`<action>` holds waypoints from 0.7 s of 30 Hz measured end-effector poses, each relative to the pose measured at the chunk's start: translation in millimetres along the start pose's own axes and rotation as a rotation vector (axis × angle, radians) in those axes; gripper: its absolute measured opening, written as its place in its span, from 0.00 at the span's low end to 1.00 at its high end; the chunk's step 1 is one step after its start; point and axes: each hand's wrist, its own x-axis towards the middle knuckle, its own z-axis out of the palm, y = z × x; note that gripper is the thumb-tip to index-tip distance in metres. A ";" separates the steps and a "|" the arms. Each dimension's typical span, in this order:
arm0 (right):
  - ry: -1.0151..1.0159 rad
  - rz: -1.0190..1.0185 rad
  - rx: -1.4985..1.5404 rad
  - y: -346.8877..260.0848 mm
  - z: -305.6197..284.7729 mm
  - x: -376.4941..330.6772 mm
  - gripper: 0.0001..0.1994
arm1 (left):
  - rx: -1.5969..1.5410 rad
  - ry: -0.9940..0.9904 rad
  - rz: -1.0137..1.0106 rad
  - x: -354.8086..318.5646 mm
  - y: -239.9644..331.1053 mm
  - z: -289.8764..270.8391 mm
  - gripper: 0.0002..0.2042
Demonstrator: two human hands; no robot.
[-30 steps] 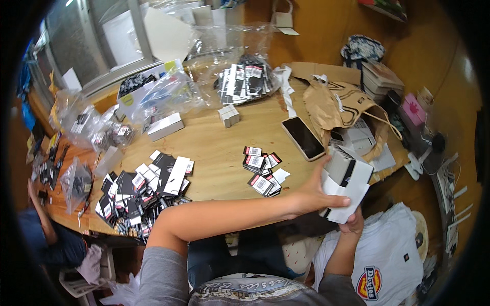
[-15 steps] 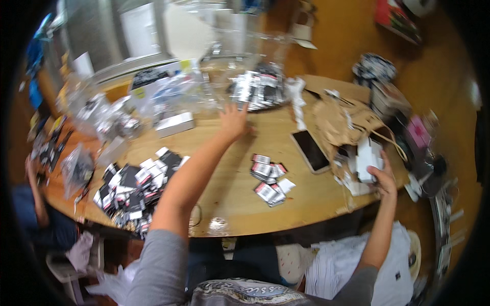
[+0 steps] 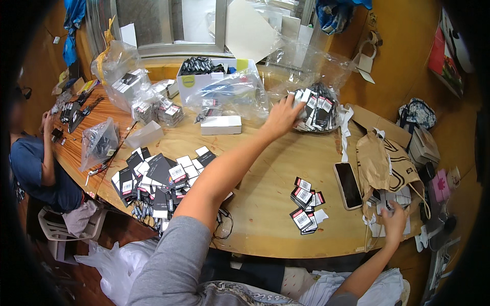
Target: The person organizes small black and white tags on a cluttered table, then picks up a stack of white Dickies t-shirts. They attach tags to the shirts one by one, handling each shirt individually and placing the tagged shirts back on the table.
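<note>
**Q:** State the position of the left hand [image 3: 280,118].
**A:** Upper centre of the frame. Fingers partly spread and bent, against the left edge of the hang tags [image 3: 321,106] in a clear plastic bag [image 3: 326,62]. The palm side is hidden; a grip cannot be confirmed.

**Q:** The right hand [image 3: 394,222]?
**A:** Lower right, at the mouth of a brown paper bag [image 3: 374,159]. Fingers loosely curled, partly apart; whether they hold anything cannot be told.

**Q:** Also on the tabletop [image 3: 270,194]?
**A:** A smartphone [image 3: 347,186] beside the paper bag, a small cluster of barcode cards [image 3: 303,218] right of centre, and a white carton [image 3: 221,127] upper centre-left.
</note>
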 end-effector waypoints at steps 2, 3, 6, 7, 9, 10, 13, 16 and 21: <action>-0.053 0.044 0.114 -24.5 -3.3 -19.8 0.17 | 0.081 -0.048 -0.150 16.2 -17.4 0.2 0.25; -0.072 0.032 0.172 -28.1 -1.8 -29.6 0.17 | 0.090 -0.086 -0.268 19.2 -27.4 -0.8 0.25; -0.132 0.075 0.269 -37.7 -1.0 -49.1 0.16 | 0.119 -0.123 -0.595 14.0 -74.9 2.0 0.24; -0.155 0.118 0.285 -35.8 0.1 -54.8 0.16 | 0.176 -0.168 -0.630 12.1 -81.1 -3.1 0.23; -0.107 0.091 0.189 -28.0 3.4 -62.4 0.15 | 0.343 -0.225 -0.669 7.5 -97.0 -15.9 0.21; -0.090 0.076 0.142 -25.5 5.6 -64.7 0.15 | 0.449 -0.245 -0.671 4.8 -103.3 -22.1 0.20; -0.105 0.099 0.141 -23.2 8.0 -65.4 0.14 | 0.578 -0.321 -0.693 6.6 -109.1 -49.1 0.17; -0.049 -0.037 0.119 -37.7 8.9 -64.8 0.13 | 0.824 -0.620 -0.584 5.9 -124.3 -56.0 0.16; -0.114 -0.469 0.361 -129.8 13.9 -31.1 0.12 | 0.450 -0.571 -0.373 3.7 -134.5 -84.5 0.10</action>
